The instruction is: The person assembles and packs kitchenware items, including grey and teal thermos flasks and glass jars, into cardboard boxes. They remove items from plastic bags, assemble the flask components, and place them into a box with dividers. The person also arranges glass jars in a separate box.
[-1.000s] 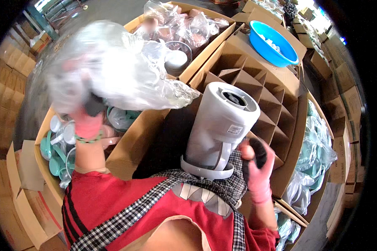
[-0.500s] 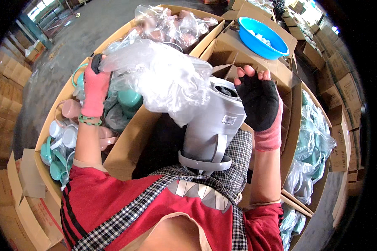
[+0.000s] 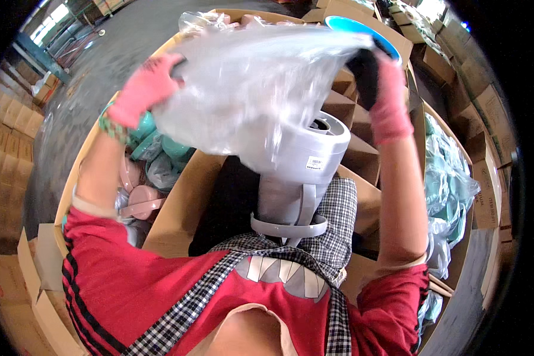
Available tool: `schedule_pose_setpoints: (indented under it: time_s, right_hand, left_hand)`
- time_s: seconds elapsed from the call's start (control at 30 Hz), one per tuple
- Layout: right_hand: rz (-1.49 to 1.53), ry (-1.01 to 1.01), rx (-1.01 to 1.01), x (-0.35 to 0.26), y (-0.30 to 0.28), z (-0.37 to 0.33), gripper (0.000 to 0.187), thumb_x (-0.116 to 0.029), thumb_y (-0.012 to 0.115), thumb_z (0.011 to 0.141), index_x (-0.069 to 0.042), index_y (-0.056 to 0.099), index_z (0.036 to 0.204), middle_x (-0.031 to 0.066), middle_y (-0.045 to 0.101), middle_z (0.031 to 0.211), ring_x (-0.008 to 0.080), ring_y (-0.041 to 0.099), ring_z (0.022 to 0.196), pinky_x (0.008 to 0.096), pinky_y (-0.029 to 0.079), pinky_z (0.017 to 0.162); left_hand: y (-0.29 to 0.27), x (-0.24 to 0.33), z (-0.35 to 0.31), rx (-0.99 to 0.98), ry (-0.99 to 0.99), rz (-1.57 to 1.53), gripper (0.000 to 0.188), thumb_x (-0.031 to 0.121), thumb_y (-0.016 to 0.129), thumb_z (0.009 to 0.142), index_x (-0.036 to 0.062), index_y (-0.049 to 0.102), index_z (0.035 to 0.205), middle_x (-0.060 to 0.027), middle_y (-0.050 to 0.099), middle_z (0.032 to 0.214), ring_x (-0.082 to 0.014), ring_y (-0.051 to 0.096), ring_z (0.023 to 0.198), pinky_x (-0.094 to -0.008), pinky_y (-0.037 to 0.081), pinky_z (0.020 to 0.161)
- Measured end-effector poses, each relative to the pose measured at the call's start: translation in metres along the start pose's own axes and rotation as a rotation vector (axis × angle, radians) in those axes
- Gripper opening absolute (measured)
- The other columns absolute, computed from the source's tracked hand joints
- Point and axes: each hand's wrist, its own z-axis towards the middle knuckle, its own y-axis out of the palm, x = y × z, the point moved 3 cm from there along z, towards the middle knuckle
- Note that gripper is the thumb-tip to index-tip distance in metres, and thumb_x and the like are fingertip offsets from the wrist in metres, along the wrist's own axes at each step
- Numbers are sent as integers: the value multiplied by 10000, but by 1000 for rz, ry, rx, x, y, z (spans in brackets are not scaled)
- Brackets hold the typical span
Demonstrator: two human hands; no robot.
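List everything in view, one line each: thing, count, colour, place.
plastic bag: one, clear, stretched between both hands over the top of the jug
jug: one, grey, upright against the person's lap, centre
divider box: one, brown cardboard with cells, behind the jug
bowl: one, blue, top centre, partly hidden by the bag
jugs in left box: several, pink and teal, some bagged, left of centre
bagged goods: a heap, pale green in clear wrap, right
cartons: many, brown, stacked along the left and right edges
floor: grey concrete, upper left
apron: one, black and white check, over a red shirt
left hand: pink glove, gripping the bag's left edge
right hand: pink and black glove, gripping the bag's right edge
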Motion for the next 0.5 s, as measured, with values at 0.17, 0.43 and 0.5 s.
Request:
schedule_pose_setpoints:
  time_s: [0.17, 0.43, 0.5]
  right_hand:
    - [430, -384, 836, -27, -49, 9, 334, -234, 545, 753, -25, 513, 1012, 130, 555, 955, 228, 516, 903, 332, 406, 782]
    - [-1076, 22, -301, 168, 24, -131, 627, -42, 489, 699, -110, 275, 1284, 159, 304, 1280, 355, 372, 1105, 443, 387, 843]
    - [-904, 308, -510, 166, 44, -173, 543, -36, 503, 713, -69, 325, 1224, 179, 344, 1223, 350, 409, 1062, 425, 394, 853]
  left_hand:
    - [-44, 29, 36, 839, 182, -708, 547, 264, 641, 667, -40, 447, 1077, -190, 517, 1024, -268, 524, 910, -325, 435, 769]
    - [223, 56, 40, 107, 421, 446, 643, 136, 526, 699, 204, 278, 1288, -278, 176, 1302, -442, 326, 1112, -559, 239, 927]
    - [295, 27, 17, -131, 286, 85, 544, 155, 512, 756, 156, 313, 1262, -262, 240, 1276, -377, 370, 1100, -462, 308, 923]
